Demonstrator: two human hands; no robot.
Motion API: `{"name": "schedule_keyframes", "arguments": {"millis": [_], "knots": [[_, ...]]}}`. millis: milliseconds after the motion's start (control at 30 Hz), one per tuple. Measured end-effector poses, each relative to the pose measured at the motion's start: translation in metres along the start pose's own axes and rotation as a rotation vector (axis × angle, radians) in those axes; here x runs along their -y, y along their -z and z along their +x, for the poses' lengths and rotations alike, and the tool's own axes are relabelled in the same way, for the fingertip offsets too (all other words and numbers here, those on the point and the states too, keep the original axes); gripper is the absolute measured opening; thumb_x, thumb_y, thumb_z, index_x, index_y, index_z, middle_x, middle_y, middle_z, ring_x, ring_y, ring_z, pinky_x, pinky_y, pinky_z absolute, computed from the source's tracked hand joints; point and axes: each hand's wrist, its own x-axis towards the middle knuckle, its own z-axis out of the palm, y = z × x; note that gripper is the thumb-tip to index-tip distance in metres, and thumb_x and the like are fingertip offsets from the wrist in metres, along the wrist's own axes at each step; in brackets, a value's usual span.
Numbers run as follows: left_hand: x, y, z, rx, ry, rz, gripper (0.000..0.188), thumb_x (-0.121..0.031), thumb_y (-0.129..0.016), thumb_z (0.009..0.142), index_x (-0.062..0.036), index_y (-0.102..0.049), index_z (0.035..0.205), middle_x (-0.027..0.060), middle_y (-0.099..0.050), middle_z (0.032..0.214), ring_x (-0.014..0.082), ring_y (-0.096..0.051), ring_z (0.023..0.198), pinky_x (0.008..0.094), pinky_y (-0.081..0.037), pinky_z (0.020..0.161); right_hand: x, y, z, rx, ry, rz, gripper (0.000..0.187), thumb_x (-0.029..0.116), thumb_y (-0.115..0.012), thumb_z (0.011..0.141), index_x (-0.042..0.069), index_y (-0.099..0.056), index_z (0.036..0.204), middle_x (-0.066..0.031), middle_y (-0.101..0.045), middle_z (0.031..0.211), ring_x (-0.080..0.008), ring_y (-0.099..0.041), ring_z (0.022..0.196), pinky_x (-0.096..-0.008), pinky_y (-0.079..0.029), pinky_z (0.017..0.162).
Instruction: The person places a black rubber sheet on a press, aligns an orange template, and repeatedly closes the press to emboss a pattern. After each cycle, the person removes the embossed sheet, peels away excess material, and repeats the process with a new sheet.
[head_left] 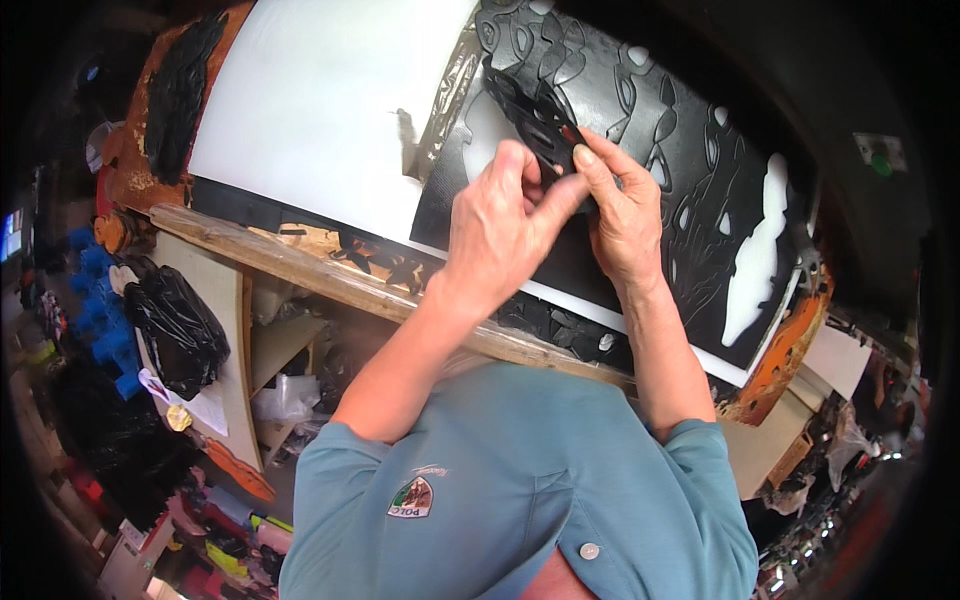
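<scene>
1. Place: a workshop, by its contents.
2. Long, worn, bare-wood bench rail [320, 277].
3. Large black textured sheet [600, 70], shapes cut through.
4. Small, irregular black scraps [404, 272] beside the rail.

Shirt [480, 430]: plain teal. Left sleeve [335, 475] at its 9 o'clock, right sleeve [705, 470] at 3; both short. Chest badge [411, 497], 9 o'clock: shield-like, white, green and brown; pale stitching [432, 470] at its 1 o'clock. Round pale button [589, 551] near 5. Forearms [660, 340] bare.
</scene>
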Motion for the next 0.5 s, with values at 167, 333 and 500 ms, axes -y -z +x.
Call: {"name": "schedule_keyframes", "arguments": {"millis": [167,333,500], "knots": [[0.021,-0.019,0.011,-0.185,-0.274,0.081,0.015,-0.012,-0.064,0.108,-0.0015,-0.057,0.1,0.0163,-0.063,0.078,0.0394,-0.065,0.067,0.0461,-0.05,0.059,0.005,-0.011,-0.012,0.02,0.071,-0.016,0.04,0.015,-0.074,0.104,-0.003,-0.068,0.139,-0.0078,-0.071,0.13,-0.0142,-0.066,0.113,-0.0294,-0.053,0.1],[0.025,-0.012,0.006,-0.143,-0.167,0.064,0.017,-0.012,-0.055,0.112,-0.0013,-0.058,0.099,0.0193,-0.062,0.078,0.0425,-0.063,0.067,0.0478,-0.049,0.06,-0.001,-0.003,-0.008,0.008,0.086,-0.098,0.035,0.022,-0.065,0.108,-0.005,-0.071,0.13,-0.0093,-0.077,0.103,-0.013,-0.07,0.092,-0.0294,-0.056,0.09],[0.044,0.042,0.003,-0.338,0.13,0.077,0.033,-0.02,-0.047,0.117,-0.0029,-0.055,0.089,0.001,-0.051,0.07,0.01,-0.048,0.062,0.0318,-0.044,0.055,0.003,0.069,0.024,-0.157,0.035,0.52,0.025,0.019,-0.068,0.107,-0.003,-0.07,0.119,-0.0125,-0.077,0.104,-0.0203,-0.073,0.092,-0.0365,-0.06,0.089]]}}
